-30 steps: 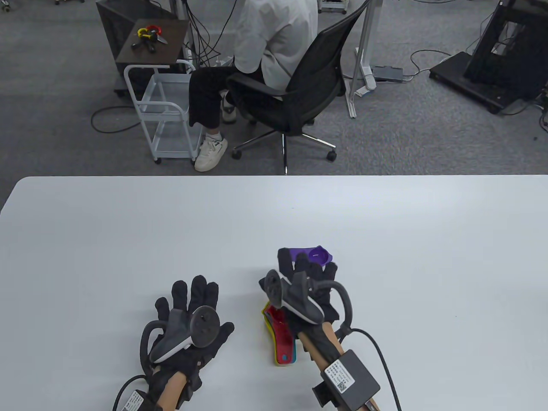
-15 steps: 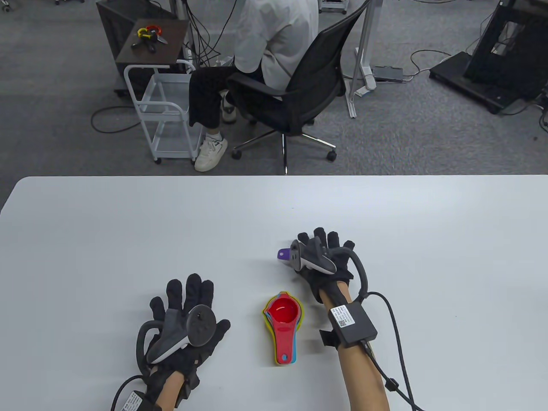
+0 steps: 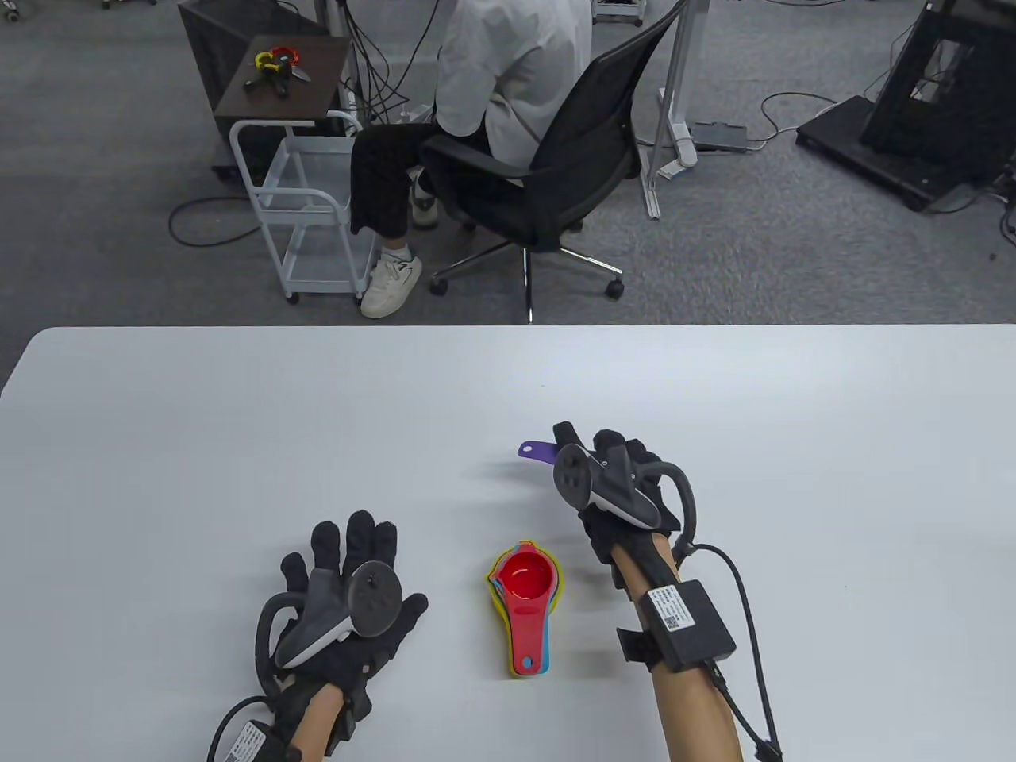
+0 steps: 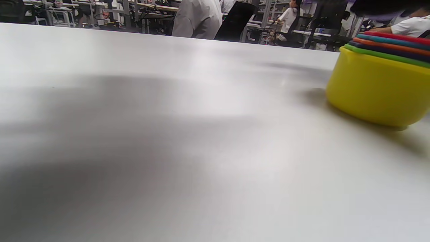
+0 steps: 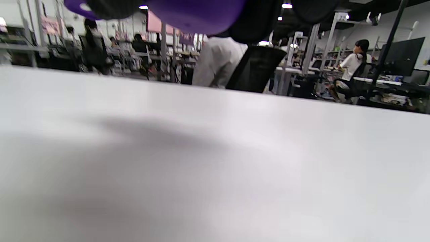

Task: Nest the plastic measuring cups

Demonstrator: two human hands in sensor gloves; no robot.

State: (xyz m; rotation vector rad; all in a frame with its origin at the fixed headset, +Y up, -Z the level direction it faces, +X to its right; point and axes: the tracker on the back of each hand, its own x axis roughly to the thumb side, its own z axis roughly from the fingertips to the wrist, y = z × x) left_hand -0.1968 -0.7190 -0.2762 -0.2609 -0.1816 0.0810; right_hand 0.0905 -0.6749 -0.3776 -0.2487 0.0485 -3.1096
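A nested stack of measuring cups, red on top and yellow outermost, stands on the white table between my hands; its yellow bowl shows at the right of the left wrist view. My right hand holds a small purple measuring cup above the table, beyond the stack; only its handle shows to the left of the hand. In the right wrist view the purple cup hangs at the top edge among my fingers. My left hand lies flat on the table left of the stack, fingers spread, holding nothing.
A person sits on a black office chair beyond the table's far edge. A white trolley and a small table with tools stand on the floor to the back left.
My right hand moved from over the stack to the purple cup beyond it, took hold of it and has lifted it a little. My left hand has stayed flat.
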